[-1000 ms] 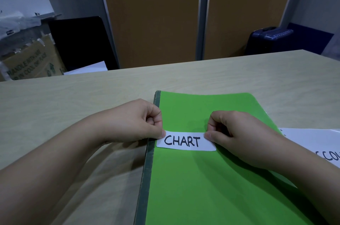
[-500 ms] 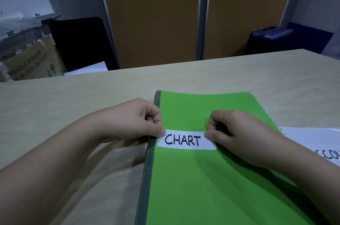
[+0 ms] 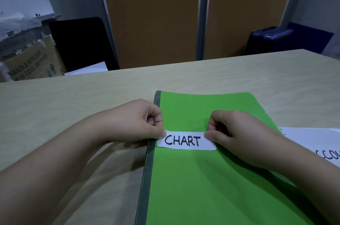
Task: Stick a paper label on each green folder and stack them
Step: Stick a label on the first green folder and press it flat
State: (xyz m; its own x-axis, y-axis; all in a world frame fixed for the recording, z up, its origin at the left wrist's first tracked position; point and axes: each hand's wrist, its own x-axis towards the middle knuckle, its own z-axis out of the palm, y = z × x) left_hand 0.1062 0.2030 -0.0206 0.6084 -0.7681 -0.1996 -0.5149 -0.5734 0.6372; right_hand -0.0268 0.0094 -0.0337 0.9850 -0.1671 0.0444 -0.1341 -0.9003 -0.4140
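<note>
pinching the label (image 3: 185, 141) on the green folder (image 3: 202, 188): left hand (image 3: 136, 121), right hand (image 3: 242, 132)

Entry: left hand (image 3: 139, 121), right hand (image 3: 244, 136). Both are seen bare; forearms (image 3: 55, 169) are uncovered to the frame edge; thumbnails (image 3: 164, 134) are trimmed short.

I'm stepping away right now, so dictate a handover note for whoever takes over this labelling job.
Left hand pinches the CHART label at its left end; right hand at its right end.
The label lies across the green folder, near its spine, on the table.
A white sheet with lettering lies at right.
Done: label positioned.
Left: smooth it down, label any other folders, stack.
</note>
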